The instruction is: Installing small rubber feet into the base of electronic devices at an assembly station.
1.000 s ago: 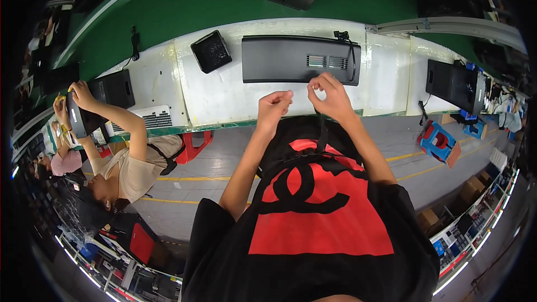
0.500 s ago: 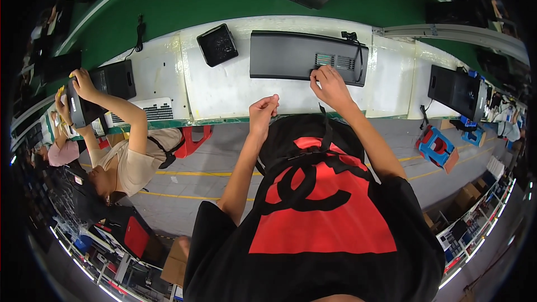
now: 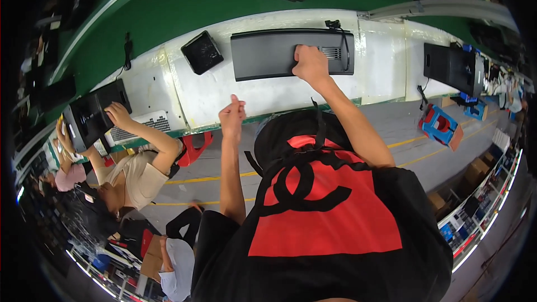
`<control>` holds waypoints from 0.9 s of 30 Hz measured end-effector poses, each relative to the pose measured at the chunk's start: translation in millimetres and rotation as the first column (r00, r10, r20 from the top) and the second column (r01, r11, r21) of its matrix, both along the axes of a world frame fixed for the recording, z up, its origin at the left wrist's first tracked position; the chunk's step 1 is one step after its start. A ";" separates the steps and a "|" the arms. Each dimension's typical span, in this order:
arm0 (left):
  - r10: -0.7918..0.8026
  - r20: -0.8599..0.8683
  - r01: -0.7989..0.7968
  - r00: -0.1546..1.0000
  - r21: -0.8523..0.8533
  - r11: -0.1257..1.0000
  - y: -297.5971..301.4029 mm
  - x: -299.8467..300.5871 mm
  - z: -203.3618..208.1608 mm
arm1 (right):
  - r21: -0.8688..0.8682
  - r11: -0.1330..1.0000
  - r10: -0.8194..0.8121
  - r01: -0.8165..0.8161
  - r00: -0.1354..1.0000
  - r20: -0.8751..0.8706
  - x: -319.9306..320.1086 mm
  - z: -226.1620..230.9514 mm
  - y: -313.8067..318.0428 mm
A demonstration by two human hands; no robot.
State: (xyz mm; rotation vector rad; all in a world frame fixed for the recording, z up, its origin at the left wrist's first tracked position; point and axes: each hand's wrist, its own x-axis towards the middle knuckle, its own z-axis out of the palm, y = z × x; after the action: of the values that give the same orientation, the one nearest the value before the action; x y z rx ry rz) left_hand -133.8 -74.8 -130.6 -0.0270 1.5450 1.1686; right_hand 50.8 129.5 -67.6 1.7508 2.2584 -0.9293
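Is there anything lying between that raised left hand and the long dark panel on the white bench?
Nothing visible does. The left hand hangs above the bench's near edge, and only bare white bench lies between it and the long dark panel. The right hand already rests on the panel.

Surface: white workbench [image 3: 268, 98].
Centre: long dark panel [image 3: 268, 56], flat.
Left of it: small black square unit [image 3: 202, 52].

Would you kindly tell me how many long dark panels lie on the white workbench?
3: one panel under the person's right hand, a second further right, and a third at the left in a co-worker's hands. Others may be hidden beyond the rim.
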 end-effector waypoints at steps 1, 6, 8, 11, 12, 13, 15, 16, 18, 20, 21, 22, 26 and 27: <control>0.031 -0.005 -0.030 1.000 0.026 0.999 4.6 -9.5 -1.8 | 0.003 1.000 -0.018 0.018 1.000 0.000 1.2 -1.6 -3.1; 0.139 -0.055 -0.133 0.989 0.097 0.986 41.1 -57.0 -23.7 | 0.378 0.917 0.294 -0.130 0.860 -0.418 42.2 -15.1 -35.4; 0.131 -0.121 -0.114 0.984 0.135 0.984 50.1 -71.9 -44.7 | 0.164 0.981 0.039 0.103 0.724 -0.689 73.6 -1.1 -65.9; 0.113 -0.136 -0.100 0.984 0.098 0.990 76.6 -58.0 -55.0 | 0.114 0.890 -0.264 0.442 0.702 -0.661 142.1 -5.2 -87.7; 0.000 -0.237 0.021 0.972 0.090 0.996 84.9 -48.7 -55.6 | 0.046 0.836 -0.373 0.547 0.627 -0.683 167.6 -22.1 -82.7; -0.073 -0.263 0.106 0.962 0.115 0.988 89.7 -43.7 -63.2 | -0.159 0.759 -0.525 0.631 0.450 -0.722 188.7 -47.0 -72.7; -0.013 -0.172 0.068 0.985 0.321 0.945 60.2 -54.6 -110.1 | -0.487 0.613 -0.724 0.622 0.194 -0.663 178.7 -71.9 -35.1; 0.056 -0.047 -0.038 0.997 0.327 0.944 61.7 -40.0 -116.4 | -0.490 0.613 -0.723 0.619 0.190 -0.664 175.7 -94.3 -18.0; 0.030 0.059 -0.050 0.998 0.358 0.932 78.5 -28.2 -133.4 | -0.733 0.533 -0.791 0.422 -0.059 -0.609 179.6 -142.3 -10.0; 0.032 0.081 -0.060 0.996 0.365 0.929 98.6 -18.4 -130.1 | -0.617 0.593 -0.793 0.518 0.239 -0.561 178.9 -172.4 -16.1; 0.060 0.019 -0.063 0.998 0.309 0.949 93.4 -24.8 -120.7 | -0.711 0.410 -0.886 0.571 0.064 -0.460 154.3 -165.1 -17.0; 0.089 -0.037 -0.077 0.995 0.242 0.967 80.4 -29.4 -110.0 | -0.723 0.418 -0.888 0.550 0.080 -0.453 150.1 -156.0 -20.4; -0.106 -0.258 0.170 0.960 0.240 0.956 66.0 -21.4 -21.8 | -0.639 0.432 -0.881 0.637 0.146 -0.450 179.8 -89.4 -38.5; -0.127 -0.233 0.196 0.964 0.301 0.933 46.8 -31.6 -19.4 | -0.648 0.431 -0.881 0.628 0.140 -0.451 185.0 -70.2 -40.7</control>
State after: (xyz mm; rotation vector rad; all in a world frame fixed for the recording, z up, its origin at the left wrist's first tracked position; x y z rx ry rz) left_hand -165.4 -28.0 -150.0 0.4487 1.4870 1.3085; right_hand 235.9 88.8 -137.7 2.7175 0.9582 -2.4862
